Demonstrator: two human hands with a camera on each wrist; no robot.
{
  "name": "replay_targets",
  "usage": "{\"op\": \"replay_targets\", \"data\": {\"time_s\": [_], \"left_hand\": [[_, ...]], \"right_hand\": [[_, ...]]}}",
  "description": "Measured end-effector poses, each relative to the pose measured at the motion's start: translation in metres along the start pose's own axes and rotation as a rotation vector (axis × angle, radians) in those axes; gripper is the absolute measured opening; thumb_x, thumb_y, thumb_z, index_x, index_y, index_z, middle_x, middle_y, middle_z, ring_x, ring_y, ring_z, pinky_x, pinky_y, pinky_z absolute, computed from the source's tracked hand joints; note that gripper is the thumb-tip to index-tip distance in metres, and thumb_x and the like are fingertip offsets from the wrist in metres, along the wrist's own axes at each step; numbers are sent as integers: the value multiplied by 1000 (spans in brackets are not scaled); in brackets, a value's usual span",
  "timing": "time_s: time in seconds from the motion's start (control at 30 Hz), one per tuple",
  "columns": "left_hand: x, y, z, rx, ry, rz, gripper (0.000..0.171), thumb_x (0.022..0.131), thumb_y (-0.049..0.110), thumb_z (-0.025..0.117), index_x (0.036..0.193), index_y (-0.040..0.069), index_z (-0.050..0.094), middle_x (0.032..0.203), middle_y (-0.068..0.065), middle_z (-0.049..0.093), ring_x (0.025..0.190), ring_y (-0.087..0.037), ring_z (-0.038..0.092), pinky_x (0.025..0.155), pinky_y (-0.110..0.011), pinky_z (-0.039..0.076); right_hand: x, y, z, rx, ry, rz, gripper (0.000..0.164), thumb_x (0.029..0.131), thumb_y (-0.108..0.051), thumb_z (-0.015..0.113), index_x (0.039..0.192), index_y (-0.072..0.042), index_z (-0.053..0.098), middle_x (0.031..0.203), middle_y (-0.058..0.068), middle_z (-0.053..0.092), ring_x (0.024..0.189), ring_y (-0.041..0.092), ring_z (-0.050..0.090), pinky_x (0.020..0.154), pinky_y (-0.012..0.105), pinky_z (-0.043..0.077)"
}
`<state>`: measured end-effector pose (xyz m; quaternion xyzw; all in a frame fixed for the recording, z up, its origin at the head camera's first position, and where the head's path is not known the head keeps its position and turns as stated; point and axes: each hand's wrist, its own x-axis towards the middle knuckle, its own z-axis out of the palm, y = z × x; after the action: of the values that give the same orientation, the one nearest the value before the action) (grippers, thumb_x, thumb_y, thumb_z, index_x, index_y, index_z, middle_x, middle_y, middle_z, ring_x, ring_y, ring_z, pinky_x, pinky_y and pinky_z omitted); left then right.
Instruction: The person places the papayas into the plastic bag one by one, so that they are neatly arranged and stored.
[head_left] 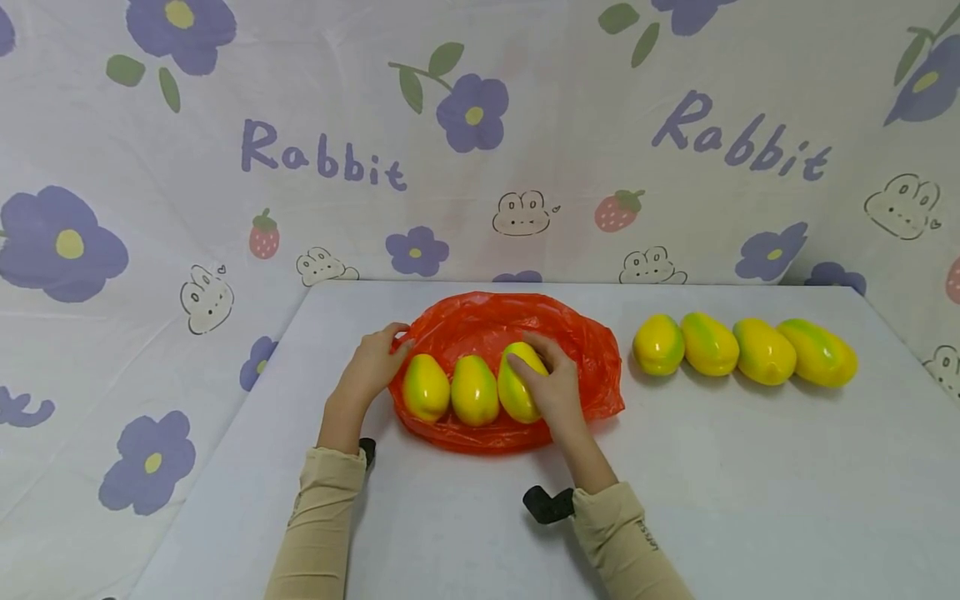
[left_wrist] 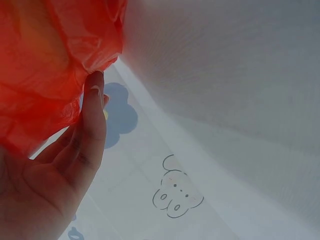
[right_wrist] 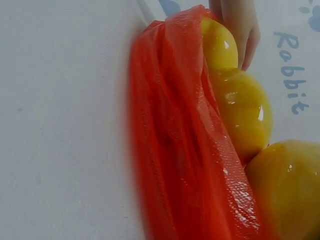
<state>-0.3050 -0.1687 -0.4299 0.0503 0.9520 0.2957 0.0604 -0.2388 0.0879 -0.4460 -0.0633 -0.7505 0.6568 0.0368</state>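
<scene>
A red plastic bag [head_left: 480, 442] lies spread open on the table, and three glossy yellow-green mangoes stand in a row along its near side. My left hand [head_left: 372, 362] pinches the bag's left edge; in the left wrist view its fingers [left_wrist: 92, 117] lie against the red plastic. At the row's right end, my right hand [head_left: 553, 385] grips a mango [head_left: 517, 392] from its right side, thumb and fingers around the upper part. The middle mango [head_left: 474, 392] and the left mango [head_left: 426, 388] sit close beside it. In the right wrist view, the bag's side [right_wrist: 170, 125] partly covers the mangoes.
To the bag's right, several more mangoes [head_left: 708, 345] lie in a row on the white table [head_left: 720, 492]. A printed cloth [head_left: 555, 150] with flowers and rabbits hangs behind the table. A black wrist mount [head_left: 547, 505] sits at the right sleeve.
</scene>
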Motion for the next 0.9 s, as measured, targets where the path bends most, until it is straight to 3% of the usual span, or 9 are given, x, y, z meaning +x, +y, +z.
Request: {"op": "replay_targets", "data": {"time_s": [0.37, 0.73, 0.9], "left_hand": [[2, -1, 1, 13, 7, 14, 46, 102, 31, 49, 143, 11, 45, 130, -19, 61, 116, -33, 60, 100, -49, 51], [1, -1, 0, 5, 14, 23, 44, 102, 29, 49, 142, 10, 46, 127, -19, 62, 112, -32, 61, 99, -48, 52], [1, -1, 0, 4, 10, 16, 45, 102, 30, 49, 142, 11, 46, 127, -19, 62, 112, -32, 61, 99, -48, 52]], "right_hand": [[2, 11, 5, -17, 13, 32, 50, 92, -31, 66, 139, -19, 51, 142, 2, 52, 133, 23, 45, 114, 44, 39], [2, 19, 7, -14, 17, 10, 49, 93, -26, 65, 138, -8, 52, 140, 10, 53, 129, 28, 47, 114, 46, 40], [2, 21, 8, -20, 14, 7, 50, 93, -27, 65, 138, -9, 52, 141, 9, 52, 129, 28, 46, 114, 46, 40]]}}
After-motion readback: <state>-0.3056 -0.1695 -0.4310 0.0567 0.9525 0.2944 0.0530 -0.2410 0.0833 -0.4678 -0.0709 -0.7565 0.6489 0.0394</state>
